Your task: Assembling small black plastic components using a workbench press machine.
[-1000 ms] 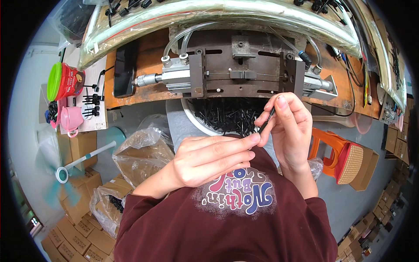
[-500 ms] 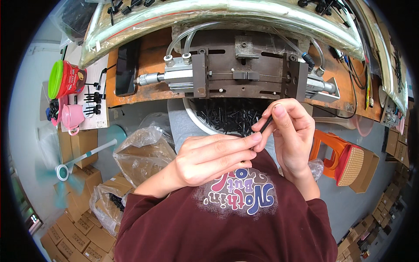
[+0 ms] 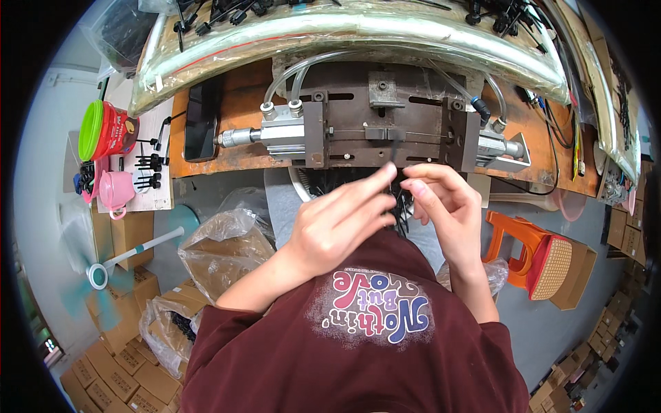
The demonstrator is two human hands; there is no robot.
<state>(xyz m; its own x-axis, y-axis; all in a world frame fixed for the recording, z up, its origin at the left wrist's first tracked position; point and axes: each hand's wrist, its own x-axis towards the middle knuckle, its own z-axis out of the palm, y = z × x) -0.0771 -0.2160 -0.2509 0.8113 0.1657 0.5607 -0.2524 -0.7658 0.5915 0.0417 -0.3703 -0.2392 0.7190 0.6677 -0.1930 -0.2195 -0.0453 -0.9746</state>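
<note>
My left hand (image 3: pixel 344 217) reaches forward and to the right, its fingers nearly straight. From its fingertips a thin black rod (image 3: pixel 395 148) points up toward the machine's centre, blurred by motion; the thumb is hidden. My right hand (image 3: pixel 447 210) hovers just beside it, fingers curved and thumb apart, with nothing visible in it. Ahead of both hands stands the dark metal fixture (image 3: pixel 354 151), with a small block (image 3: pixel 384 133) at its middle and a thin wire running across. Below the hands, a white-rimmed basin (image 3: pixel 301 184) of thin black parts is mostly covered.
Silver air cylinders (image 3: pixel 284 135) with clear hoses flank the fixture. A phone (image 3: pixel 201 127) lies at the bench's left. A red tub (image 3: pixel 118 131) and pink cup (image 3: pixel 116 191) stand farther left. An orange stool (image 3: pixel 513 237) is at right; cartons (image 3: pixel 127 365) and a fan (image 3: pixel 98 275) are at left.
Both hands have moved apart a little from their meeting point. The left hand has gone forward with the black rod, now upright near the fixture; the right no longer touches it.
</note>
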